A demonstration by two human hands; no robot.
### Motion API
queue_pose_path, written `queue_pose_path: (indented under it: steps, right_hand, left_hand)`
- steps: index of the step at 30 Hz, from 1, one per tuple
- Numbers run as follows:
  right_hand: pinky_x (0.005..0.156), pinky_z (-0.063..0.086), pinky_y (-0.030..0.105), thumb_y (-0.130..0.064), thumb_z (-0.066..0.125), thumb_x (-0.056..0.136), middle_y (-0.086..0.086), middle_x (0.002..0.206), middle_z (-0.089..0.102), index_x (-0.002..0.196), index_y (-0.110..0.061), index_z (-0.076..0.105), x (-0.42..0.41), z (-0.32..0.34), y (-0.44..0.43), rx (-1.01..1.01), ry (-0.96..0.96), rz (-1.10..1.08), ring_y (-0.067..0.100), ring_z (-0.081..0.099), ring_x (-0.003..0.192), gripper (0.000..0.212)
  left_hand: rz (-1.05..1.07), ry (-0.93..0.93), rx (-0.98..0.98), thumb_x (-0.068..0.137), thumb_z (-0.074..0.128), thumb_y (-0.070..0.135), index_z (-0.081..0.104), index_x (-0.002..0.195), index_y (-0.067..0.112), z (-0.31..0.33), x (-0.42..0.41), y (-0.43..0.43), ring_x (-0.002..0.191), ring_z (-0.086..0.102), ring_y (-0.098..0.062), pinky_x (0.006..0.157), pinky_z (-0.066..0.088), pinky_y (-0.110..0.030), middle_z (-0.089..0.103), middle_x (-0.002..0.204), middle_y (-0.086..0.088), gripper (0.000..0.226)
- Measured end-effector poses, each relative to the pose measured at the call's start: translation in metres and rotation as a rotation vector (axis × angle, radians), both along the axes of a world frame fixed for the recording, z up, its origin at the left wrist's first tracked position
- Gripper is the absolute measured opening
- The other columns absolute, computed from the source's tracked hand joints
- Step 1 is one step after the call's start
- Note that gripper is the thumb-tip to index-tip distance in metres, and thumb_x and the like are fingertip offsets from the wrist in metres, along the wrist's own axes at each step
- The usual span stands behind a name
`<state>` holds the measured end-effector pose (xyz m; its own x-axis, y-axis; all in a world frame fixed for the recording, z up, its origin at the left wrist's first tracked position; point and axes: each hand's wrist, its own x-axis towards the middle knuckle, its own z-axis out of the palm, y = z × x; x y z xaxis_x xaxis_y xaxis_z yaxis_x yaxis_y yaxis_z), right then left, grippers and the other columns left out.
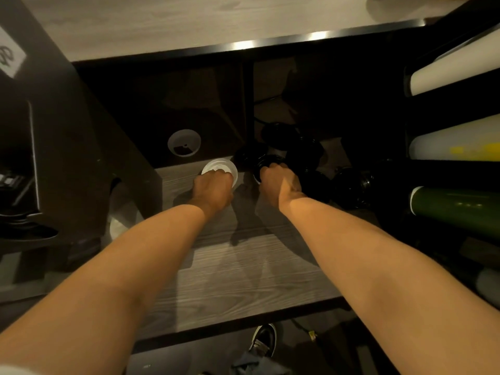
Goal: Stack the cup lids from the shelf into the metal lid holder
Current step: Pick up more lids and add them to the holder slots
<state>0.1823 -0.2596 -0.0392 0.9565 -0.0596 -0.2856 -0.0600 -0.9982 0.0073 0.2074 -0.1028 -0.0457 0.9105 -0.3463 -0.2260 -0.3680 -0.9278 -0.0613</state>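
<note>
On shelf, left grip curled round white lid, right grip round black lid

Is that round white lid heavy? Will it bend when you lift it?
Probably light: the round white plastic lid looks thin, and the left hand alone holds it. It may flex a little. Low and flat, it shouldn't roll.

Grey wood-grain shelf — matt; white lid smooth plastic, black lids glossy.
</note>
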Motion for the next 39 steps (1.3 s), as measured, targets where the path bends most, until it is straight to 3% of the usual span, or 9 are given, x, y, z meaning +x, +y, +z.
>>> queue_pose_path:
  steps: [6, 12, 16, 22, 27, 29, 34, 37, 39]
  right_hand:
    - [0.072, 0.047, 0.035, -0.038, 0.057, 0.098, 0.010, 0.126, 0.059, 0.127, -0.013, 0.057, 0.000, 0.009, -0.006, 0.145, -0.045, -0.076, 0.029, 0.059, 0.112, 0.038]
    - [0.082, 0.049, 0.037, -0.045, 0.057, 0.096, 0.008, 0.131, 0.054, 0.128, -0.017, 0.055, -0.006, 0.017, -0.004, 0.206, -0.159, -0.119, 0.028, 0.050, 0.124, 0.042]
    - [0.085, 0.047, 0.035, -0.042, 0.059, 0.095, 0.009, 0.129, 0.055, 0.121, -0.016, 0.058, -0.017, 0.015, 0.001, 0.245, -0.301, -0.093, 0.027, 0.047, 0.125, 0.037]
    - [0.091, 0.045, 0.042, -0.038, 0.053, 0.097, 0.008, 0.121, 0.055, 0.117, -0.016, 0.057, -0.031, 0.021, 0.015, 0.280, -0.351, -0.087, 0.029, 0.046, 0.120, 0.030]
    - [0.078, 0.049, 0.045, -0.017, 0.058, 0.096, 0.010, 0.134, 0.051, 0.144, -0.029, 0.025, -0.051, 0.037, 0.029, 0.379, -0.320, -0.071, 0.035, 0.053, 0.114, 0.059]
    - [0.074, 0.048, 0.045, -0.013, 0.058, 0.095, 0.012, 0.134, 0.050, 0.149, -0.038, 0.017, -0.063, 0.045, 0.039, 0.380, -0.322, -0.057, 0.040, 0.058, 0.106, 0.072]
    - [0.085, 0.049, 0.046, -0.017, 0.052, 0.098, 0.011, 0.127, 0.051, 0.135, -0.023, 0.049, -0.087, 0.066, 0.067, 0.344, -0.309, -0.132, 0.040, 0.057, 0.109, 0.038]
    - [0.079, 0.049, 0.042, -0.027, 0.045, 0.101, 0.011, 0.115, 0.057, 0.118, -0.015, 0.062, -0.107, 0.075, 0.091, 0.424, -0.360, -0.228, 0.036, 0.059, 0.101, 0.027]
    - [0.068, 0.046, 0.036, -0.031, 0.044, 0.100, 0.010, 0.096, 0.061, 0.092, -0.012, 0.065, -0.122, 0.083, 0.105, 0.530, -0.374, -0.277, 0.032, 0.061, 0.089, 0.030]
  left_hand:
    - [-0.035, 0.024, -0.109, 0.098, 0.050, 0.025, 0.052, 0.131, 0.014, 0.005, -0.001, 0.008, 0.114, 0.056, -0.035, 0.086, 0.049, -0.045, 0.056, 0.130, -0.011, 0.034]
    - [-0.037, 0.015, -0.171, 0.099, 0.053, 0.030, 0.057, 0.119, 0.016, 0.010, -0.008, 0.018, 0.107, 0.060, -0.036, 0.081, 0.050, -0.042, 0.061, 0.122, -0.010, 0.025]
    - [0.032, 0.079, -0.250, 0.095, 0.059, 0.033, 0.054, 0.092, 0.025, 0.013, -0.014, 0.022, 0.095, 0.063, -0.034, 0.074, 0.048, -0.035, 0.066, 0.104, -0.012, 0.009]
    - [-0.017, 0.074, -0.392, 0.095, 0.057, 0.028, 0.038, 0.073, 0.032, 0.017, -0.029, 0.023, 0.084, 0.062, -0.031, 0.074, 0.054, -0.042, 0.059, 0.088, -0.003, 0.029]
    - [0.011, 0.029, -0.535, 0.099, 0.052, 0.024, 0.054, 0.103, 0.022, 0.045, -0.053, 0.032, 0.101, 0.057, -0.030, 0.083, 0.050, -0.043, 0.058, 0.117, -0.009, 0.004]
    - [0.067, 0.020, -0.597, 0.102, 0.050, 0.026, 0.051, 0.114, 0.018, 0.058, -0.065, 0.041, 0.097, 0.059, -0.028, 0.076, 0.048, -0.039, 0.060, 0.109, -0.007, 0.015]
    - [0.142, 0.023, -0.824, 0.103, 0.048, 0.024, 0.046, 0.102, 0.018, 0.087, -0.101, 0.069, 0.073, 0.055, -0.015, 0.059, 0.042, -0.031, 0.054, 0.082, 0.003, 0.007]
    - [0.194, 0.060, -0.955, 0.104, 0.043, 0.022, 0.047, 0.106, 0.013, 0.098, -0.127, 0.094, 0.082, 0.058, -0.023, 0.072, 0.049, -0.043, 0.056, 0.087, 0.000, 0.010]
    - [0.251, 0.080, -1.034, 0.105, 0.042, 0.021, 0.048, 0.107, 0.013, 0.103, -0.141, 0.108, 0.090, 0.059, -0.024, 0.079, 0.051, -0.044, 0.054, 0.092, 0.001, 0.010]
